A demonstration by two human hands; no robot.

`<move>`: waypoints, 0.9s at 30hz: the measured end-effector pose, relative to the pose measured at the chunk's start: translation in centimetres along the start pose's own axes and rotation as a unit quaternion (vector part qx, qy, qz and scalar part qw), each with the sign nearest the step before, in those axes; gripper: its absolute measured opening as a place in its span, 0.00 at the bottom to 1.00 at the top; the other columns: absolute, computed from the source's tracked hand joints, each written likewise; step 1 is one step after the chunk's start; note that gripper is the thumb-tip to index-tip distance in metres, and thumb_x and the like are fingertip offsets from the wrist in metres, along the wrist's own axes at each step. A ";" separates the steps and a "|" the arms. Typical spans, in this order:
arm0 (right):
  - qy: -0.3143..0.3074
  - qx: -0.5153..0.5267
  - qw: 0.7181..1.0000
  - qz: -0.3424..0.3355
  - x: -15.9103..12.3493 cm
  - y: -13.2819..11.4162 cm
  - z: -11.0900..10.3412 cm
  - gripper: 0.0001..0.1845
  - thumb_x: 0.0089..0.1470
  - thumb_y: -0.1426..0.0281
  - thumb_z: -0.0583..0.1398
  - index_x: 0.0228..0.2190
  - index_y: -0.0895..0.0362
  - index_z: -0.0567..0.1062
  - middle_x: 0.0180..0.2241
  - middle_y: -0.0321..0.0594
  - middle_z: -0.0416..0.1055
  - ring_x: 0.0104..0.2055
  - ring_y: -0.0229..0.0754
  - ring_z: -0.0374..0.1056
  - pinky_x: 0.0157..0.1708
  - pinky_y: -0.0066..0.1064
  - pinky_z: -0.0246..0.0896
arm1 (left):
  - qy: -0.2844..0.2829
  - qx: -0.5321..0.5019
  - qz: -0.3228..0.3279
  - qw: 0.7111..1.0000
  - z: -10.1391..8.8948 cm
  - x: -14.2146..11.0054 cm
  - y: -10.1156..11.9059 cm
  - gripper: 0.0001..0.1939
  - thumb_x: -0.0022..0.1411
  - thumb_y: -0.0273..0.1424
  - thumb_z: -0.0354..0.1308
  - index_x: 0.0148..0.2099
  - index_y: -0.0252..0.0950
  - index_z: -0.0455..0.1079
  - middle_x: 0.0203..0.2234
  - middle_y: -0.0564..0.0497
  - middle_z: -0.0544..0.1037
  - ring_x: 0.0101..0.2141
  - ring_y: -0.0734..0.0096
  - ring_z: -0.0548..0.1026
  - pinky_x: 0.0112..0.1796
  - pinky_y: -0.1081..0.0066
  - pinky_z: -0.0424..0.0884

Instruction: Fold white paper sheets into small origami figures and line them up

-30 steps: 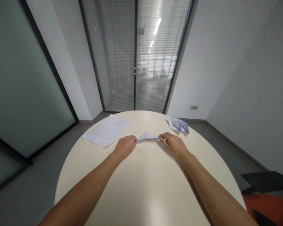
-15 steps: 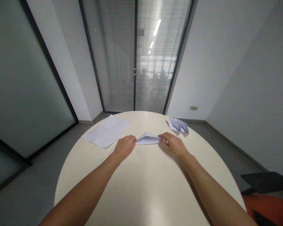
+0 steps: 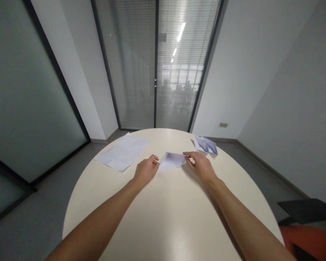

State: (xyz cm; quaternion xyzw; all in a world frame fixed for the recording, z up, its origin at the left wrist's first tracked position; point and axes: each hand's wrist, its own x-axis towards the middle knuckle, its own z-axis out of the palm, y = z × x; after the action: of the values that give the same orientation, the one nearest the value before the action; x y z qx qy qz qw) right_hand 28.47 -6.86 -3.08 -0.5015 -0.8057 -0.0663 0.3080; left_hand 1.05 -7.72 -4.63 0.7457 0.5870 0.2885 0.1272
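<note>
A folded piece of white paper [image 3: 172,161] is spread partly open between my two hands, above the middle of the round table. At its left end my left hand [image 3: 147,169] is curled, with fingertips and thumb pinched at the paper's edge. My right hand [image 3: 202,166] pinches the upper right corner between thumb and fingers. The crease along the paper's far side stands a little raised, and the near flap slants down toward me. Part of its right edge is hidden behind my right fingers.
A flat white sheet [image 3: 123,150] lies at the table's far left. Another creased, folded paper [image 3: 205,145] stands near the far right rim. The pale round table [image 3: 168,210] is under my arms. A red and black chair [image 3: 306,235] is at the lower right.
The paper has gone from a narrow folded strip to a wider, opened shape, its near flap turned down toward me. My left fingers have loosened and shifted slightly; my right hand has barely moved.
</note>
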 end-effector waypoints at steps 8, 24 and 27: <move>0.017 0.016 0.999 -0.048 0.1 -1.3 -0.1 0.16 0.68 0.68 0.51 0.51 0.53 0.74 0.48 0.44 0.77 0.50 0.45 0.73 0.51 0.36 0.66 | -0.011 -0.126 -0.029 0.992 1.8 0.3 -0.3 0.05 0.62 0.33 0.61 0.39 0.41 0.67 0.31 0.55 0.82 0.32 0.71 0.79 0.33 0.74 0.69; -0.125 0.051 0.977 -0.164 -0.1 -4.5 1.2 0.16 0.67 0.69 0.53 0.54 0.56 0.71 0.48 0.46 0.77 0.48 0.45 0.72 0.49 0.37 0.65 | 0.079 -0.027 0.054 0.995 1.3 0.5 -0.5 0.06 0.64 0.28 0.55 0.44 0.39 0.68 0.39 0.49 0.78 0.43 0.65 0.76 0.47 0.67 0.70; -0.145 0.066 0.973 -0.166 -0.2 -4.7 1.4 0.17 0.65 0.70 0.55 0.54 0.55 0.71 0.48 0.46 0.76 0.49 0.45 0.71 0.49 0.36 0.64 | 0.034 -0.065 0.123 0.990 1.7 0.4 -0.9 0.14 0.66 0.28 0.54 0.53 0.38 0.67 0.50 0.46 0.76 0.51 0.65 0.74 0.55 0.65 0.68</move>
State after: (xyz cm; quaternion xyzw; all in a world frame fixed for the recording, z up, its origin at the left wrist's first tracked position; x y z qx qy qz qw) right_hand 23.93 -8.73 -3.33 -0.3435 -0.9164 0.0103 0.2052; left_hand 1.36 -6.82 -6.40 0.7923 0.4745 0.3646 0.1191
